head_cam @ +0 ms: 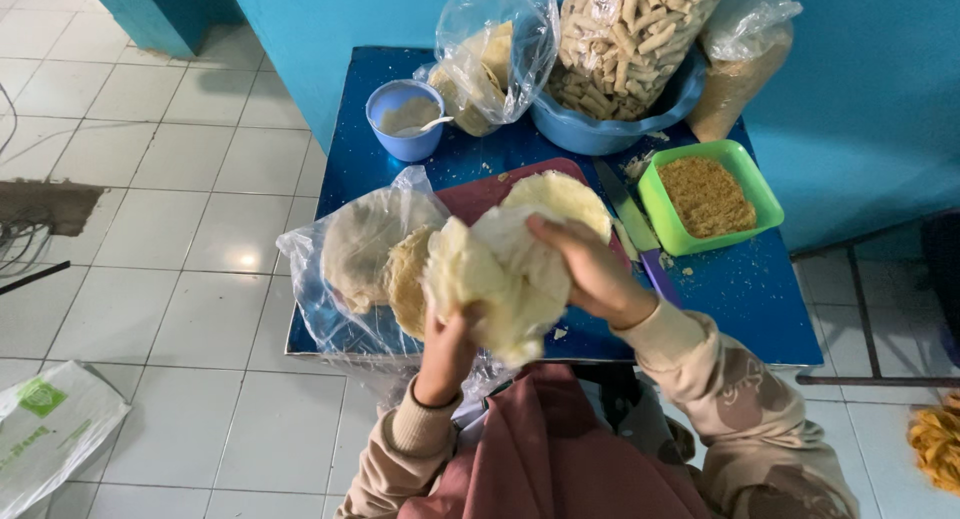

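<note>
Two hands hold a thin, pale round sheet [505, 279] up in the air, just above the near edge of the blue table [760, 299]. The left hand [450, 349] grips it from below, fingers closed on the floppy lower edge. The right hand [590, 269] pinches it from the top, fingers curled over the sheet. It looks like one sheet is being peeled away from others, but I cannot tell how many are in the hands.

To do this well, I think the pull should be slow and soft, because such a thin sheet could tear. It helps to keep the fingers flat and wide, not poking with the tips. It also seems wise to hold the sheet over the table, so a dropped one lands there and not on the floor.

One more round sheet [560, 194] lies on the dark red board [480, 191], just behind the hands. More sheets sit in a clear bag [350, 249] to the left. A knife [635, 229] lies beside the board, near the right hand, so that hand should mind it. A green tub [752, 184] of crumbs is further right, and a small blue bowl [405, 119] with a spoon stands at the back.
</note>
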Demonstrator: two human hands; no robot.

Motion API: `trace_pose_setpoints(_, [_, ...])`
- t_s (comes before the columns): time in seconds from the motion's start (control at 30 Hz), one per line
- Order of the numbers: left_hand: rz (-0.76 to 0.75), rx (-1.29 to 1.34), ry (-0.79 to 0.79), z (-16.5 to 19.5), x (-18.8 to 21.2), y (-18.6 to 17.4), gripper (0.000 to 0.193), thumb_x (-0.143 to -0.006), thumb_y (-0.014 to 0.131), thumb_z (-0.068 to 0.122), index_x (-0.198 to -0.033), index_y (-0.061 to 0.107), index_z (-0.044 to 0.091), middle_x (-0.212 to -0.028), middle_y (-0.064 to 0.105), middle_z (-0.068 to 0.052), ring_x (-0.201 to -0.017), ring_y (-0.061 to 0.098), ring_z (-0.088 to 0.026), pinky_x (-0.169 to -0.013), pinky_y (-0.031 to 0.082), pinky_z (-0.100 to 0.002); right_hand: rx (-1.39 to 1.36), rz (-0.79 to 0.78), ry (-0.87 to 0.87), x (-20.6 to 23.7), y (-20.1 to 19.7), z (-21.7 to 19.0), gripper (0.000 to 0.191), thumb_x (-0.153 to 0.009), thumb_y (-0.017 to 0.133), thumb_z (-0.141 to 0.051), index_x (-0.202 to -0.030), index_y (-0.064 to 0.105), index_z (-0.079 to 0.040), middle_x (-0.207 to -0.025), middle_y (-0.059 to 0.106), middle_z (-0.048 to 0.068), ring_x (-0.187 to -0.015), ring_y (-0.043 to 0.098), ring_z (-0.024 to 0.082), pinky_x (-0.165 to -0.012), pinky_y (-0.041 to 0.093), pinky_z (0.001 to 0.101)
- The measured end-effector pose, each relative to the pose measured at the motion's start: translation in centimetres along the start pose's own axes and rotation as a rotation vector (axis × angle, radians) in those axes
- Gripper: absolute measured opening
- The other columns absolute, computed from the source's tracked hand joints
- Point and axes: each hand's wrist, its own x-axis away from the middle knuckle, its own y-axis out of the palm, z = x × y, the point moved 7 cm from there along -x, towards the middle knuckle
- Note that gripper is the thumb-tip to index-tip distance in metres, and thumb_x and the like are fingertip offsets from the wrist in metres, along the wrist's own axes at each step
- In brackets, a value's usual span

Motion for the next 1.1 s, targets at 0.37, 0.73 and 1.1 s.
trace_pose_setpoints(0.37, [0.269,-0.15,0.413,3.6,-0.2,-6.3,0.039,-0.087,0.057,0.015,-0.118,0.058,-0.008,-0.12,0.068,-0.024,-0.114,0.067,-0.037,-0.102,0.056,-0.052,-0.228,0.149,0.054,-0.5,-7.5,-1.7,0.043,-0.104,0.054,-0.027,-0.138,0.058,-0.001,-0.134,0.067,0.012,-0.123,0.064,0.023,-0.111,0.047,0.0405])
trace_pose_setpoints(0.73, [0.332,0.463,0.129,7.2,-0.5,-6.3,0.054,-0.079,0.051,0.017,-0.127,0.058,-0.007,-0.122,0.067,-0.024,-0.112,0.066,-0.037,-0.1,0.056,-0.049,0.819,0.383,-0.647,0.7,-10.6,-8.3,0.041,-0.111,0.052,-0.023,-0.148,0.052,-0.006,-0.144,0.064,0.013,-0.133,0.062,0.029,-0.116,0.048,0.0431])
trace_pose_setpoints(1.1, [0.273,0.463,0.056,6.1,-0.6,-4.4,0.063,-0.076,0.048,0.018,-0.133,0.055,-0.008,-0.123,0.066,-0.024,-0.111,0.066,-0.037,-0.098,0.056,-0.048,1.954,0.16,-0.639,-1.4,-4.7,2.4,0.06,-0.101,0.06,-0.027,-0.154,0.04,-0.007,-0.157,0.043,0.021,-0.148,0.039,0.041,-0.114,0.028,0.0666])
